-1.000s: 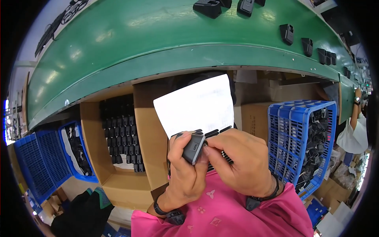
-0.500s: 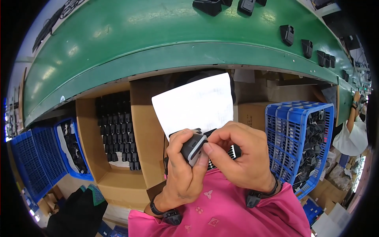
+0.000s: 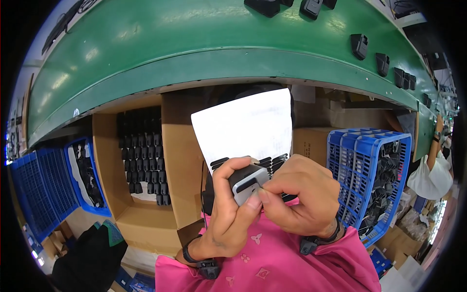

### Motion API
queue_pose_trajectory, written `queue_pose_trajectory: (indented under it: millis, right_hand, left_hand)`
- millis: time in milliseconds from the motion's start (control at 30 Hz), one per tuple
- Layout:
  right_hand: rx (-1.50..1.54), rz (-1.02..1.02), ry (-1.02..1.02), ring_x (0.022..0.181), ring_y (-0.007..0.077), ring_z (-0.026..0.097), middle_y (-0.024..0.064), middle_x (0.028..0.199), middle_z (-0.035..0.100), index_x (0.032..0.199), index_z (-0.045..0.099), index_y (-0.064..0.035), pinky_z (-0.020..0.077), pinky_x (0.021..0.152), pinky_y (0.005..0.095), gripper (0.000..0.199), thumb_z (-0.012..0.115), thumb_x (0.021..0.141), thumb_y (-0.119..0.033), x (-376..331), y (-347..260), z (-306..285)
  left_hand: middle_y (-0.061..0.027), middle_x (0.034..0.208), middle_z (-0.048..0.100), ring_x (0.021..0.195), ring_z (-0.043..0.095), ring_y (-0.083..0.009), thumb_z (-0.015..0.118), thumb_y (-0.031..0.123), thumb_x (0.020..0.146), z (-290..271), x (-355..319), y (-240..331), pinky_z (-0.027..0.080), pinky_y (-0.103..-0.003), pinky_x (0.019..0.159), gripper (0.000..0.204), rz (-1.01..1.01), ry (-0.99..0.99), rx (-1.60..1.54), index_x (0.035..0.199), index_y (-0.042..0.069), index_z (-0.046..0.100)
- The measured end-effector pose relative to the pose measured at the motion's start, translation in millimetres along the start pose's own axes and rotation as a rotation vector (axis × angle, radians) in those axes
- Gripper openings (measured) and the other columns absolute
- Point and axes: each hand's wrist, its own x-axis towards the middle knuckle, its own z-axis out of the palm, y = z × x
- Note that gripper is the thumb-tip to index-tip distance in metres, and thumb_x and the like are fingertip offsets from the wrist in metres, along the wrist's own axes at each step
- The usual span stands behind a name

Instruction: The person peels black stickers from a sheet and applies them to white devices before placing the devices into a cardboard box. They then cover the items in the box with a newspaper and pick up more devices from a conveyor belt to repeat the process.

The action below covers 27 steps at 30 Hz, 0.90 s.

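- Two bare hands, the left hand [image 3: 226, 219] and the right hand [image 3: 306, 194], meet at one small device [image 3: 252, 192] in front of the wearer's pink garment [image 3: 253, 277].
- Left fingers curl round the device's matte black body, forefinger arched over the top, thumb pressing the lower edge of its pale grey face.
- That face is flat, smooth and round-cornered, turned up toward the viewer, with a narrow dark strip [image 3: 247, 184] along its upper part.
- Right thumb and forefinger press together at the tips against the right side of the face; whether anything thin lies between them, I cannot tell.
- Just beyond the hands lies a smooth white sheet [image 3: 243, 124], its near end carrying slim black strips [image 3: 278, 162] with rounded ends.
- Black bands circle both wrists, each bearing a small boxy unit [image 3: 307, 246].
- To the left, a tan cardboard box [image 3: 148, 233], open-topped and straight-walled, holds rows of small black pieces [image 3: 146, 163].
- To the right, a glossy blue plastic crate [image 3: 350, 151] with latticed sides holds a jumble of angular black parts [image 3: 384, 180].
- Across the top curves a shiny green bench [image 3: 160, 48], dotted with wedge-shaped black housings [image 3: 359, 46].
- Far right, a co-worker's white sleeve [image 3: 430, 180] shows.
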Motion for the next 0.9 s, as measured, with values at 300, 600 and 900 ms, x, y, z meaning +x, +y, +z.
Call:
queue_pose_trajectory:
  millis: [300,600,900]
  right_hand:
    - [0.099,0.159,0.039,0.055,0.0146,0.052,0.0088,0.067,0.059,0.077,0.057,0.0029,0.039,0.05,0.0243,0.011,0.066,0.072,0.004,-1,-7,-6]
    - [0.593,0.56,0.12,0.061,0.0065,0.053,0.0065,0.073,0.059,0.081,0.057,0.0043,0.0412,0.055,0.0195,0.011,0.067,0.076,0.004,-16,-4,6]
    - [0.634,0.491,0.184,0.061,0.0058,0.053,0.0067,0.073,0.059,0.082,0.058,0.0039,0.0404,0.054,0.0191,0.011,0.068,0.078,0.004,-20,-5,14]
  left_hand:
    - [-0.013,0.121,0.041,0.107,0.045,-0.0177,0.048,0.01,0.089,-16,3,-15,0.038,-0.031,0.093,0.05,0.041,0.022,-0.105,0.133,0.001,0.024]
    - [-0.0084,0.108,0.046,0.076,0.043,-0.0079,0.048,0.011,0.091,-6,3,-3,0.039,-0.022,0.065,0.048,-0.059,-0.055,-0.113,0.133,0.004,0.024]
    - [-0.0109,0.108,0.049,0.089,0.049,-0.0129,0.048,0.012,0.093,-4,2,-3,0.042,-0.027,0.079,0.046,-0.012,-0.065,-0.062,0.132,0.002,0.024]
